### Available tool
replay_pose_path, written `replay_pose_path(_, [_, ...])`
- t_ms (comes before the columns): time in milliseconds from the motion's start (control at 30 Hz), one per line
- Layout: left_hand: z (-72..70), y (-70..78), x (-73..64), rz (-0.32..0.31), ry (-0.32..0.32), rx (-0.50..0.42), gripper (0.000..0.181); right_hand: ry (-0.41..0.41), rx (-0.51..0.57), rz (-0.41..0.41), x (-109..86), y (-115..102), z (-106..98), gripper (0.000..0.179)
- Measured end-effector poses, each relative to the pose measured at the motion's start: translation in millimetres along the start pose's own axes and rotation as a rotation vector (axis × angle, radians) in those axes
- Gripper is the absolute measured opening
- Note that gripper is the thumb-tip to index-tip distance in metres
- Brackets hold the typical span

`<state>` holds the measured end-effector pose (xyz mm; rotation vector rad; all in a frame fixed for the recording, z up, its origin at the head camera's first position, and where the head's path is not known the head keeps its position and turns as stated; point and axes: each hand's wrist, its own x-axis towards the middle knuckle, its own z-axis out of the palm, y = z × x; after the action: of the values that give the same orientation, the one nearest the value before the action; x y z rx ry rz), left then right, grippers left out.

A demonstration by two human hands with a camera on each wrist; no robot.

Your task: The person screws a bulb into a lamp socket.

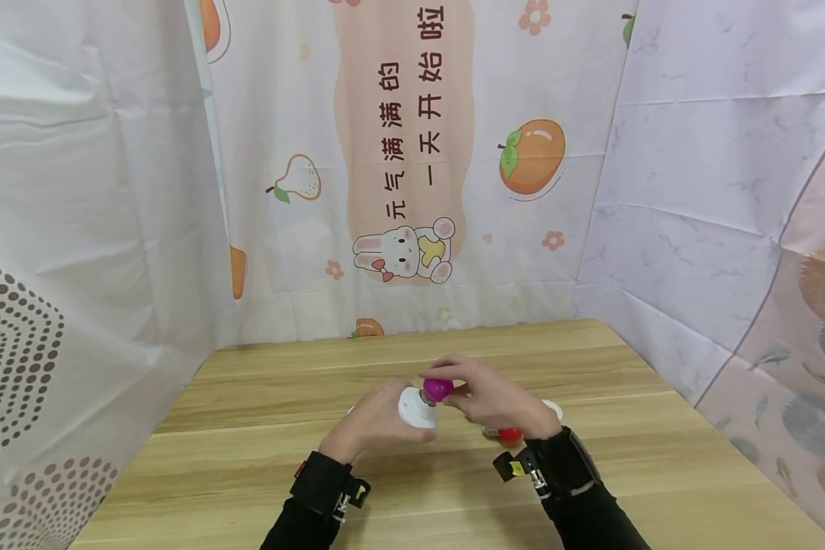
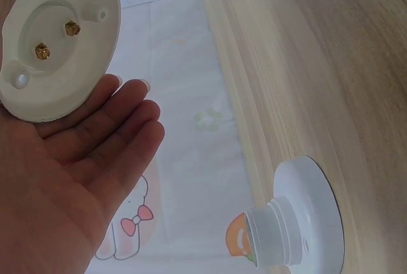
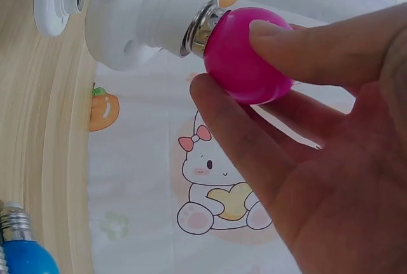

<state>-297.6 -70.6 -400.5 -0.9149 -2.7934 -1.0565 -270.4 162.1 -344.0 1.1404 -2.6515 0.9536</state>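
My left hand (image 1: 374, 418) grips a white lamp socket (image 1: 415, 410) by its round base, above the wooden table. The base's underside, with two brass screws, faces the left wrist camera, where the left hand (image 2: 82, 166) has its fingers stretched along the rim. My right hand (image 1: 484, 393) pinches a magenta light bulb (image 3: 248, 58) between thumb and fingers. The bulb's metal screw base sits at the socket's mouth, with part of the thread still showing in the right wrist view.
A second white lamp socket (image 2: 289, 217) stands on the wooden table (image 1: 247, 458). A red bulb (image 1: 511, 436) lies under my right wrist, near a partly hidden white object (image 1: 554, 409). A blue bulb (image 3: 28, 258) is on the table too. Printed curtains surround the table's back and sides.
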Motion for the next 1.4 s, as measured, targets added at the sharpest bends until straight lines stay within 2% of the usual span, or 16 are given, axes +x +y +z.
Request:
replay_pose_path(500, [-0.4, 1.0, -0.4, -0.002, 0.002, 0.010, 0.064, 0.008, 0.077, 0.145, 0.0, -1, 5, 0.045])
replay_pose_path(700, [-0.5, 1.4, -0.4, -0.003, 0.002, 0.020, 0.066, 0.031, 0.032, 0.212, 0.5, -3, 7, 0.044])
replay_pose_path(867, [0.0, 0.6, -1.0, -0.004, 0.002, 0.026, 0.067, 0.040, 0.005, 0.212, 1.5, -3, 8, 0.043])
replay_pose_path(1200, [0.6, 0.6, -0.7, -0.008, 0.011, 0.023, 0.065, 0.059, 0.017, 0.241, 2.6, -3, 11, 0.048])
replay_pose_path(1300, [0.1, 0.9, -0.7, -0.012, 0.009, 0.018, 0.068, 0.079, 0.015, 0.215, 3.3, -4, 11, 0.048])
replay_pose_path(1400, [-0.3, 0.9, -0.7, -0.011, 0.005, 0.014, 0.068, 0.098, 0.030, 0.152, 4.4, -5, 10, 0.045])
